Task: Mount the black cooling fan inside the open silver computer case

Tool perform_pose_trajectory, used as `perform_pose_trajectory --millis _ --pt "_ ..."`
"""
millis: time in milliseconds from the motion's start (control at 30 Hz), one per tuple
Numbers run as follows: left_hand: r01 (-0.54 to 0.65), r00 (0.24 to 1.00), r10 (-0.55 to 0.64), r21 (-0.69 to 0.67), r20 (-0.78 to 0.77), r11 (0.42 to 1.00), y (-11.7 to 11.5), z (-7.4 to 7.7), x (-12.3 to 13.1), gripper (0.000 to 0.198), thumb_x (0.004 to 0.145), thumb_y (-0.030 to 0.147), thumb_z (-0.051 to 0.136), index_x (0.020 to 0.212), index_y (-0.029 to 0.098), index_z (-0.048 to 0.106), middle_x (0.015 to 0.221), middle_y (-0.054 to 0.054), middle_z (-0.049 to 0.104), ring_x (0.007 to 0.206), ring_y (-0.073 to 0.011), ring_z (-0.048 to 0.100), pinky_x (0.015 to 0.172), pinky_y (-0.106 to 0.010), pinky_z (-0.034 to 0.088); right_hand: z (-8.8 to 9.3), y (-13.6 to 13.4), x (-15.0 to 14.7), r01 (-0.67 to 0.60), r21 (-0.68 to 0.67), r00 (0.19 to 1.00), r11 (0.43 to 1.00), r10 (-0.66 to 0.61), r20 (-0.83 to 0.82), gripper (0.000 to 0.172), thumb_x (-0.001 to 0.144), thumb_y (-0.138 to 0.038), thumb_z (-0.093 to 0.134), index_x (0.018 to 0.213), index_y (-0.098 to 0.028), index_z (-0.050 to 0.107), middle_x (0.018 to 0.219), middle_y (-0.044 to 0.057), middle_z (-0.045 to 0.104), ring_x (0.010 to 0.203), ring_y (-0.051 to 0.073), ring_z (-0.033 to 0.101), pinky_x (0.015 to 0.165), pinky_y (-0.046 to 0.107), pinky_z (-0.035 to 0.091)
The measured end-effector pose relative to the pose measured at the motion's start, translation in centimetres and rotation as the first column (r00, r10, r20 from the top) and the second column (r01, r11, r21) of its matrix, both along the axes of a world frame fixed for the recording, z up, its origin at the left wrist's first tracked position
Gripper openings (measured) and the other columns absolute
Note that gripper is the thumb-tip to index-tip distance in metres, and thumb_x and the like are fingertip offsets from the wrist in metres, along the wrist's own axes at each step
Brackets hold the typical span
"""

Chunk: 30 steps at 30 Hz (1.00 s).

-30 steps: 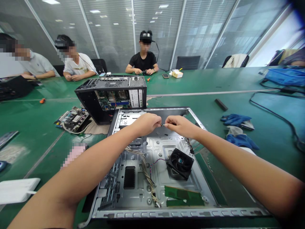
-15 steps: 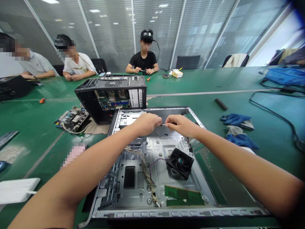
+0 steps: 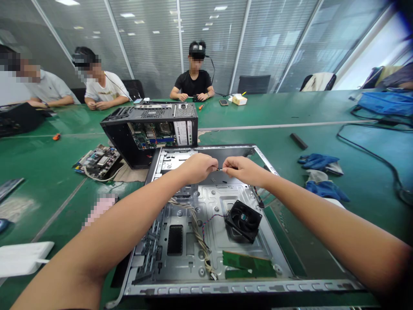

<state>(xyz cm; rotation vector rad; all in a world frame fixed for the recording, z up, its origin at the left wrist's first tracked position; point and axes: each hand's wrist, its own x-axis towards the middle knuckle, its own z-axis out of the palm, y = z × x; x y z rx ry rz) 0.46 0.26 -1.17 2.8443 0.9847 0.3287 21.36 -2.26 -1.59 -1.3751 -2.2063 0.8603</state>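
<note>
Over the far part of an open computer case [image 3: 190,286] lying on its side, my two hands meet fingertip to fingertip. My left hand [image 3: 201,167] is closed in a pinch, and so is my right hand [image 3: 240,170]. Between them shows a tiny thin piece, dark with a light end, too small to name. Inside the case below rest a black cooling fan [image 3: 244,220], a twisted cable bundle [image 3: 194,221] and green memory modules [image 3: 248,265].
A second computer case [image 3: 148,114] stands upright behind, with a circuit board [image 3: 100,161] at its left. Blue gloves [image 3: 321,161], a dark bar [image 3: 298,141] and a black cable [image 3: 371,157] lie to the right. Several people sit across the green table [image 3: 274,116].
Both hands stay almost in place, with only slight shifts of the fingers around the tiny piece. The view has moved very little.
</note>
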Motion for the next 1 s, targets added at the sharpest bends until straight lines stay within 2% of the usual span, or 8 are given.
perform_pose_trajectory --millis 300,567,1000 --pt "0.005 0.999 -0.005 0.000 0.039 1.000 -0.24 0.17 -0.06 0.021 0.089 0.024 0.046 0.087 0.019 0.066 0.083 -0.004 0.066 0.074 -0.0147 0.058 0.068 -0.027 0.039 -0.18 0.16 -0.17 -0.004 -0.020 0.999 1.000 0.005 0.036 0.017 0.080 -0.036 0.049 0.076 -0.020 0.054 0.065 0.002 0.060 0.060 0.017 0.052 0.060 0.030 0.038" --pt "-0.031 0.995 0.033 -0.023 0.097 0.999 -0.25 0.52 -0.46 0.003 0.082 0.020 0.061 0.084 0.019 0.063 0.079 -0.001 0.064 0.070 -0.0132 0.054 0.065 -0.025 0.037 0.17 0.15 -0.22 -0.007 -0.037 0.998 0.999 0.010 0.057 0.017 0.081 -0.034 0.046 0.075 -0.020 0.052 0.064 0.002 0.058 0.061 0.017 0.050 0.062 0.030 0.038" --pt "-0.063 0.997 0.067 0.088 -0.044 0.994 -0.39 0.93 -0.18 0.018 0.091 0.026 0.051 0.086 0.021 0.067 0.083 -0.004 0.070 0.078 -0.0170 0.061 0.068 -0.029 0.038 0.23 -0.06 -0.26 0.019 -0.034 1.000 0.999 -0.019 -0.021 0.014 0.080 -0.033 0.052 0.075 -0.020 0.054 0.062 0.001 0.059 0.059 0.015 0.051 0.059 0.030 0.038"
